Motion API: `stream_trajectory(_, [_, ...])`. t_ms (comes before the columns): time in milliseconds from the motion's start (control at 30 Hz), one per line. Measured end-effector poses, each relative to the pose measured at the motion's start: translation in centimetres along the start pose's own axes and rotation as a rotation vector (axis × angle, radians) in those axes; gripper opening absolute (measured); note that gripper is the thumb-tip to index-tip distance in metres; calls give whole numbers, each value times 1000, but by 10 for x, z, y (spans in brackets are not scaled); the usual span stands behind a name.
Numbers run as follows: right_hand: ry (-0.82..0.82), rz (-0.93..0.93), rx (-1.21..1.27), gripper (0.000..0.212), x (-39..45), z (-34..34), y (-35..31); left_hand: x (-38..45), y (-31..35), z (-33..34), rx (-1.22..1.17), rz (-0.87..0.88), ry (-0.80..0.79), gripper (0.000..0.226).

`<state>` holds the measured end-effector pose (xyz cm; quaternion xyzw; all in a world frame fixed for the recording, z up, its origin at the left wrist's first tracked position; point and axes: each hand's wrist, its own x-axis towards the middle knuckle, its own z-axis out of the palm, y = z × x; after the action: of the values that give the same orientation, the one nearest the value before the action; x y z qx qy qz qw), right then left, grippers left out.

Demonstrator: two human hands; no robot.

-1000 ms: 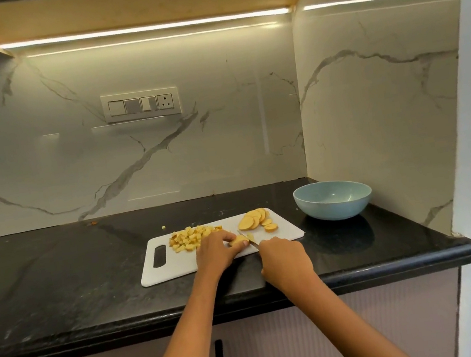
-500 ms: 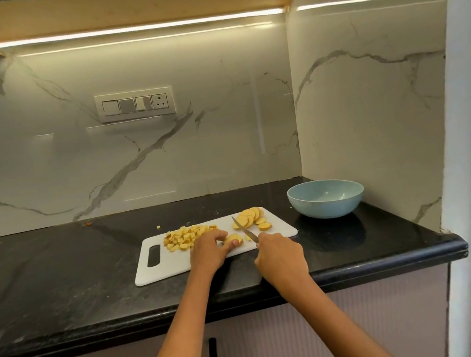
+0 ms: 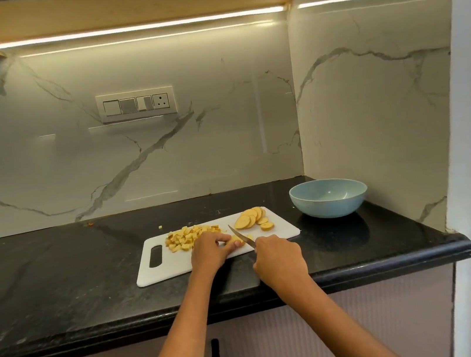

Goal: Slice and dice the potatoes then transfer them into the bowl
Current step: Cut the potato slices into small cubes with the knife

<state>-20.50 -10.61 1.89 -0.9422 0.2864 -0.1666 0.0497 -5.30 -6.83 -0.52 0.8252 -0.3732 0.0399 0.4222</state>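
- The white plastic cutting board is lying on the black stone desk, its long axis running left to right, handle slot at the left end.
- A heap of yellow diced potato cubes is sitting on the board's left half; a fanned row of round potato slices is leaning at the far right corner.
- The left hand is curling its fingers down onto a small yellow potato piece, pinning it to the board's middle.
- The right hand is clenching round the handle of the steel-bladed knife; the blade is pointing away and to the left, tip raised, just beside the pinned piece.
- The pale blue round bowl is standing upright on the desk, right of the board, apart from it.
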Motion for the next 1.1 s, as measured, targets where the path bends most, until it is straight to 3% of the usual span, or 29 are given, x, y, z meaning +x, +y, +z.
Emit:
stream_trajectory(567, [15,-87,-134,29,-3,-2,-10,-2,-1,-2,22,12,1,34])
stream_trajectory(800, [-6,55,54,29,-1,-1,-2,0,-3,1,-17,13,56,24])
stream_trajectory(900, [3,54,77,28,-1,1,-3,-1,-3,0,-61,6,117,20])
stream_trajectory(1100, [3,31,60,29,-3,2,-5,1,-5,1,-36,12,96,21])
